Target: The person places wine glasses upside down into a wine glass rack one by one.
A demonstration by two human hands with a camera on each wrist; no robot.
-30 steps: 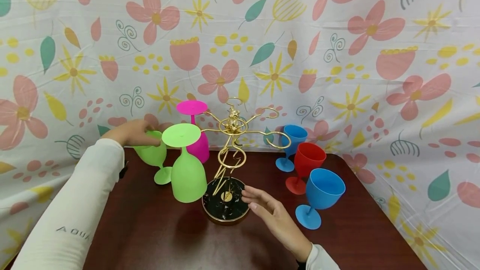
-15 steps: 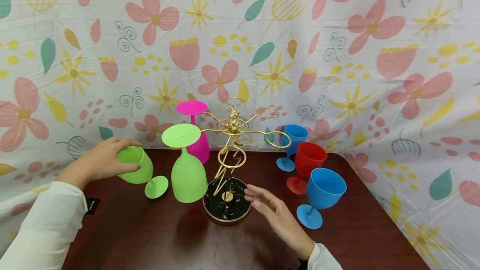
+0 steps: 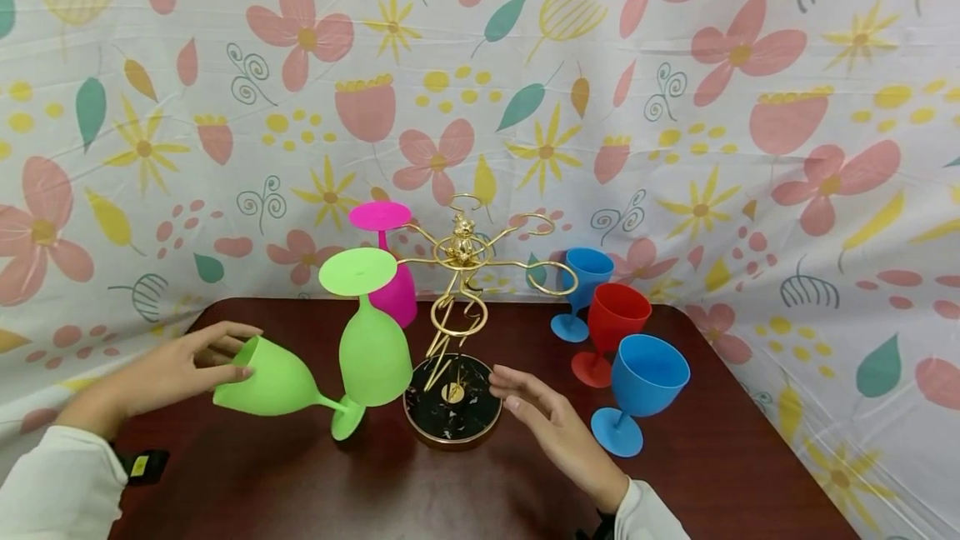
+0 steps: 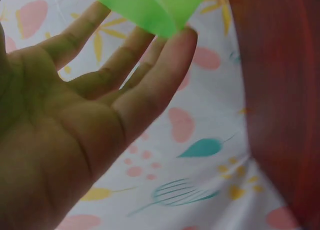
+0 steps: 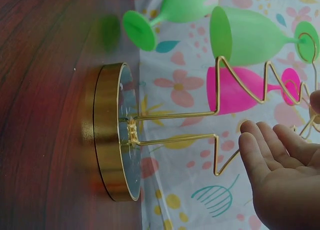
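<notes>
My left hand (image 3: 176, 369) grips a light green goblet (image 3: 281, 382) by its rim, thumb on one side and fingers on the other. The goblet lies tilted on its side in the air, its foot pointing right. In the left wrist view only the goblet's rim end (image 4: 150, 7) shows at the fingertips. A gold wire cup rack (image 3: 462, 250) with a bear figure stands mid-table on a round black base (image 3: 452, 419). Hanging upside down from its left arms are another green goblet (image 3: 375, 357) and a magenta goblet (image 3: 397, 297). My right hand (image 3: 555, 436), fingers extended, is beside the rack's base, holding nothing.
On the right of the dark wood table (image 3: 442, 507) stand a near blue goblet (image 3: 649, 382), a red goblet (image 3: 617, 315) and a far blue goblet (image 3: 587, 269), all upright. Flower-printed cloth (image 3: 480, 65) hangs behind. The rack's right-hand loops (image 3: 551, 277) hold nothing.
My left hand has brought the green goblet from the far left toward me and tipped it from nearly upright onto its side. The right hand has stayed by the rack's base.
</notes>
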